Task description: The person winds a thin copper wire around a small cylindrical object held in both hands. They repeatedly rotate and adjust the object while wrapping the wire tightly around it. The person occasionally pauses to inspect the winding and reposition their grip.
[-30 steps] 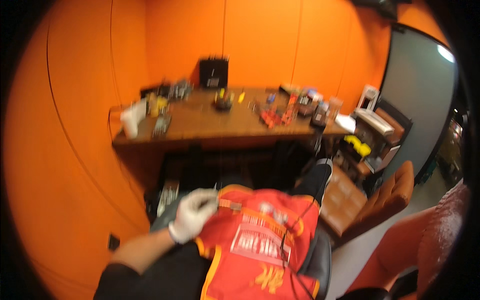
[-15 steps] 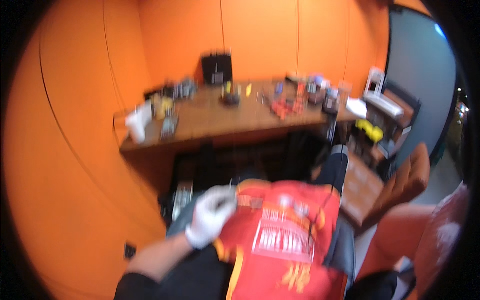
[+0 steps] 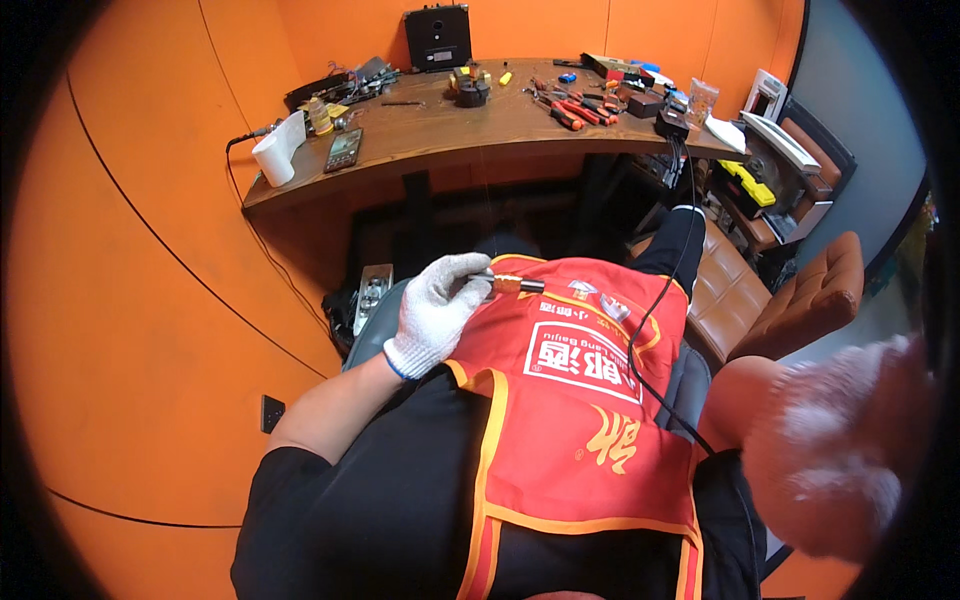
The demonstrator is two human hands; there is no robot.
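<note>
My left hand [image 3: 440, 306], in a white knitted glove with a blue cuff edge, is closed over my lap. Its thumb and fingers pinch a small slim rod [image 3: 518, 285] with a copper-coloured middle and a dark end. Below the rod lies my red apron [image 3: 560, 420] with yellow edging, and small silvery pieces [image 3: 612, 306] rest on it. Close to the camera at the right is my raised right hand [image 3: 835, 450], blurred and whitish as if gloved. Its fingers cannot be made out.
Ahead stands a wooden desk [image 3: 420, 140] with red-handled pliers [image 3: 575, 112], a phone [image 3: 344, 149], a white paper roll [image 3: 274, 160] and a black box [image 3: 438, 38]. A black cable [image 3: 655, 300] runs across the apron. A brown chair [image 3: 820, 295] stands at the right.
The view has tilted down and sharpened, so the desk sits higher in the picture. My left hand stays over the apron; the rod in it now shows clearly. My right hand looms larger.
</note>
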